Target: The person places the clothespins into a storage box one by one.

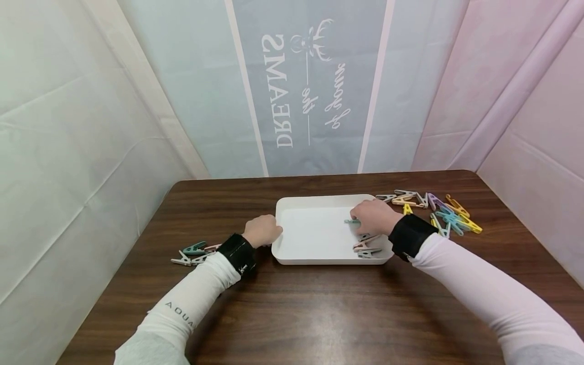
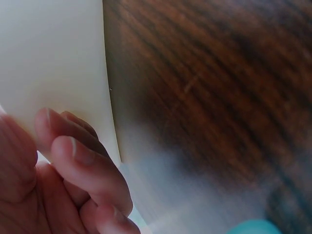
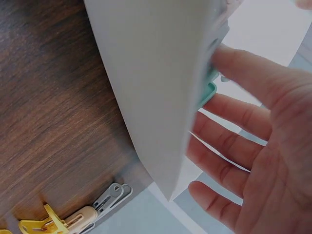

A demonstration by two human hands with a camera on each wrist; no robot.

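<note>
A white rectangular tray lies on the brown table. My left hand grips its left rim; in the left wrist view, curled fingers press against the tray's outer wall. Over the tray's right half, my right hand pinches a green clothespin between thumb and index finger. The right wrist view shows part of that clothespin behind the tray's wall, the other fingers spread out. Below this hand, a pink clothespin and a grey clothespin lie inside the tray near its right end.
Right of the tray lie several loose clothespins, among them a blue one, a purple one and a yellow one. By the left forearm are a dark green clothespin and a grey one. Fabric hangs behind the table.
</note>
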